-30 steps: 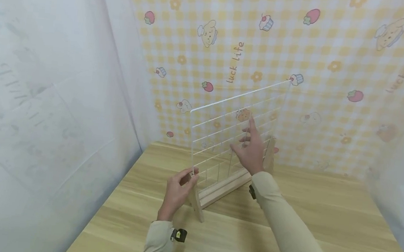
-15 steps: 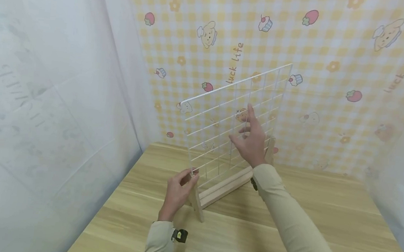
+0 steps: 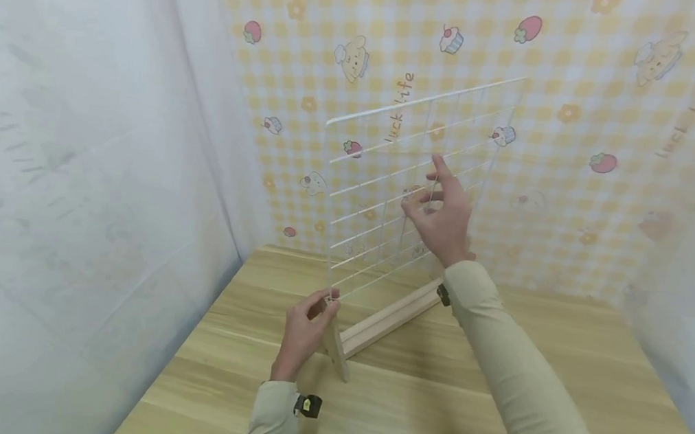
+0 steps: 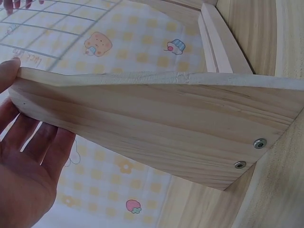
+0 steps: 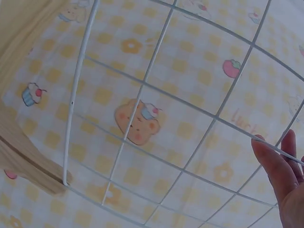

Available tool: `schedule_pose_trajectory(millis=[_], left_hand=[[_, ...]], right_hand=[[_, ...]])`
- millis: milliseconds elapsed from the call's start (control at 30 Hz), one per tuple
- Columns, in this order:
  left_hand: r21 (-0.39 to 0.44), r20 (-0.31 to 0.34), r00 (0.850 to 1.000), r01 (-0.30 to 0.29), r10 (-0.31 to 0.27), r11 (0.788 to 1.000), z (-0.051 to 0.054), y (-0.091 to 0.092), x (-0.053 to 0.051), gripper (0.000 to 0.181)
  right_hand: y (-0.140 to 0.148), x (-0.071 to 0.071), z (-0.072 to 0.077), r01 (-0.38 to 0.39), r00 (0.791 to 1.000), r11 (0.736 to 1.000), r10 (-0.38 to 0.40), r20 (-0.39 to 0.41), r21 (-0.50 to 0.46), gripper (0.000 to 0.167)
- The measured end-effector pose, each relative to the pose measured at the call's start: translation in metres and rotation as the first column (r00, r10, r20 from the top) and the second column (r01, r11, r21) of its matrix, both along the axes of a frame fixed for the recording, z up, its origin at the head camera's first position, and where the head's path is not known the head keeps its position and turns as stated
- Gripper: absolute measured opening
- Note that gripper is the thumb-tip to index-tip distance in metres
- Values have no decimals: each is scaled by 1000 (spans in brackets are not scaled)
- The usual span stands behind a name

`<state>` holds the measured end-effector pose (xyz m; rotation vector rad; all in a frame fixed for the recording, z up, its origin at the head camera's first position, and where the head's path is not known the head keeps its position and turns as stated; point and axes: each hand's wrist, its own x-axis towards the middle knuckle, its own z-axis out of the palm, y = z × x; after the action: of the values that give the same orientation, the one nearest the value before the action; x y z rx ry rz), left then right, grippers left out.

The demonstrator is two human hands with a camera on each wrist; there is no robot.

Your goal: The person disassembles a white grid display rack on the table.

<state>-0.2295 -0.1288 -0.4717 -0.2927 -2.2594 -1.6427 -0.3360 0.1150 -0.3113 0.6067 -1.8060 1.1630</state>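
- White grid [image 3: 388, 175]: above the wooden crossbar [image 3: 391, 321], lower near corner beside the panel [image 3: 337, 354].
- Left hand [image 3: 302, 330]: thumb and fingers gripping the panel's upper end.
- Right hand [image 3: 448, 219]: thumb and fingers pinching the grid's wire.

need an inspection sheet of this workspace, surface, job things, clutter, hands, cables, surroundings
surface: table has a wood-grain top
job's things: white wire grid raised above the wooden rail; near panel shows two screws low on its outer side
clutter: nothing seen
grippers: left hand grips the panel's upper end; right hand pinches the grid
cables: nothing seen
surroundings: yellow-checked cloth with cartoon prints behind, pale sheet at left
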Motion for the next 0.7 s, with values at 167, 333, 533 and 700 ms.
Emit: schedule_pose_trajectory(millis=[167, 333, 533, 700], left_hand=[[7, 7, 1000, -20, 20, 1000, 0, 0, -1, 30], [15, 21, 999, -30, 30, 999, -2, -1, 1, 28], [25, 28, 998, -51, 50, 998, -4, -2, 2, 27], [18, 35, 998, -55, 55, 998, -1, 1, 1, 26]], right_hand=[[8, 2, 19, 17, 998, 1000, -17, -56, -3, 83], [19, 5, 26, 62, 997, 997, -60, -43, 42, 87], [36, 9, 22, 79, 996, 992, -82, 31, 98, 86], [55, 12, 11, 80, 990, 988, -95, 107, 136, 85]])
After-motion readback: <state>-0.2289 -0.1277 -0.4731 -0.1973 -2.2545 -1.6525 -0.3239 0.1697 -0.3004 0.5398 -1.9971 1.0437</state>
